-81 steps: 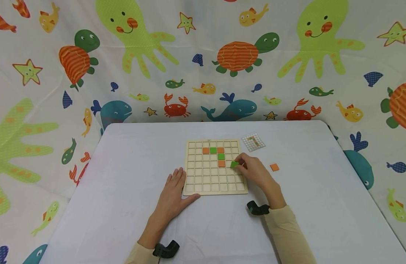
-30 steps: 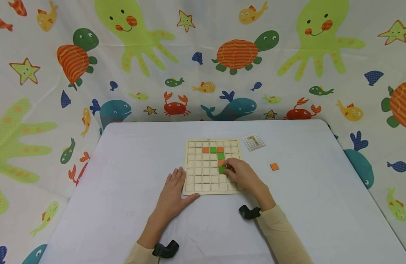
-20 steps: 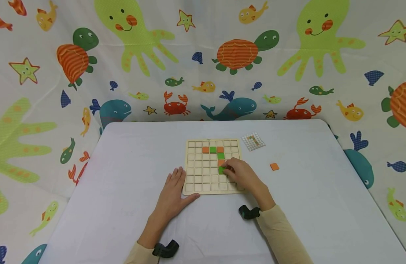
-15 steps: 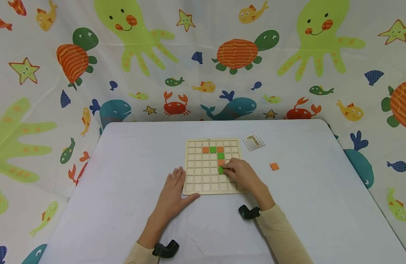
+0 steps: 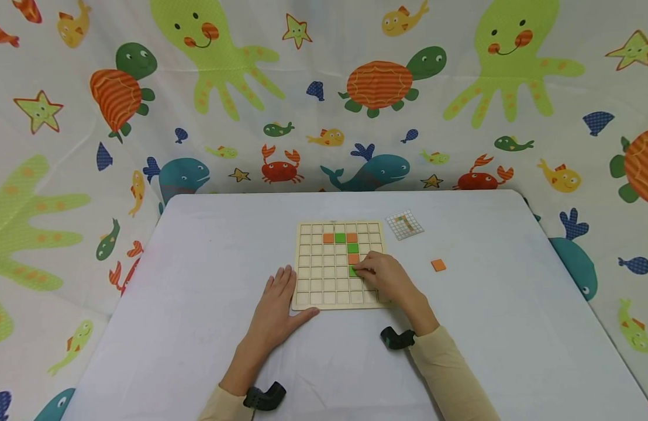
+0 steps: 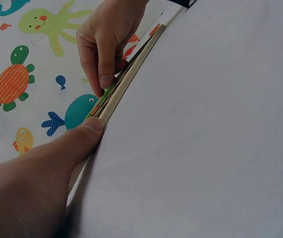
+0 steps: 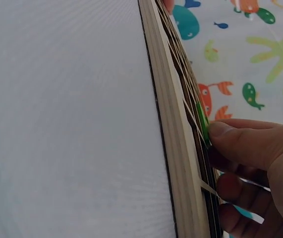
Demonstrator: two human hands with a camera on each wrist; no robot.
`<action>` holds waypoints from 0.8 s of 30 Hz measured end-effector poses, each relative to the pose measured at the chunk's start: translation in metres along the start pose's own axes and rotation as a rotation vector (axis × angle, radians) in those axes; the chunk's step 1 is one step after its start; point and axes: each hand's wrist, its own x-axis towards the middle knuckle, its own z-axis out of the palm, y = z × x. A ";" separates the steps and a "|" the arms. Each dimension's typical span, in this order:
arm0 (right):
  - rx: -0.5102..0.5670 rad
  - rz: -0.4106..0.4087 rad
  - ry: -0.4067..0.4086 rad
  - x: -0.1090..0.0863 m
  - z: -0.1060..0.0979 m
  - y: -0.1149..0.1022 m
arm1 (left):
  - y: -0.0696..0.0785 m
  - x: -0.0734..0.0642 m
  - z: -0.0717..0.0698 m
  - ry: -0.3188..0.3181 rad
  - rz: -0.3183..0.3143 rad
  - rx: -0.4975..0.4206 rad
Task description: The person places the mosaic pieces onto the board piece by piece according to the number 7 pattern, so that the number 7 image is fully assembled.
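A pale wooden grid board (image 5: 324,286) lies on the white table. My left hand (image 5: 273,310) rests flat at its lower left corner, fingers along the left side; in the left wrist view the thumb (image 6: 87,130) touches the board's front edge. With thumb and fingertips, my right hand (image 5: 391,278) pinches a green square tile (image 5: 352,272) at its right edge, low in a grid cell; the fingertips partly cover it. Directly above sit an orange tile (image 5: 353,258) and another green tile (image 5: 352,248). The row over these holds orange, green and orange tiles.
To the right of the board lies a loose orange tile (image 5: 438,265). A small card printed with a grid pattern (image 5: 405,225) is near the board's upper right corner. Behind the table hangs a curtain (image 5: 303,70) with sea animals.
The right hand has carried the green tile leftward from the board's right side into the cell below the orange tile; lately its fingers shift only slightly. The left hand stays put.
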 end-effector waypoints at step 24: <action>-0.009 0.083 -0.032 0.000 -0.005 -0.003 | 0.000 0.000 0.000 0.000 -0.008 0.003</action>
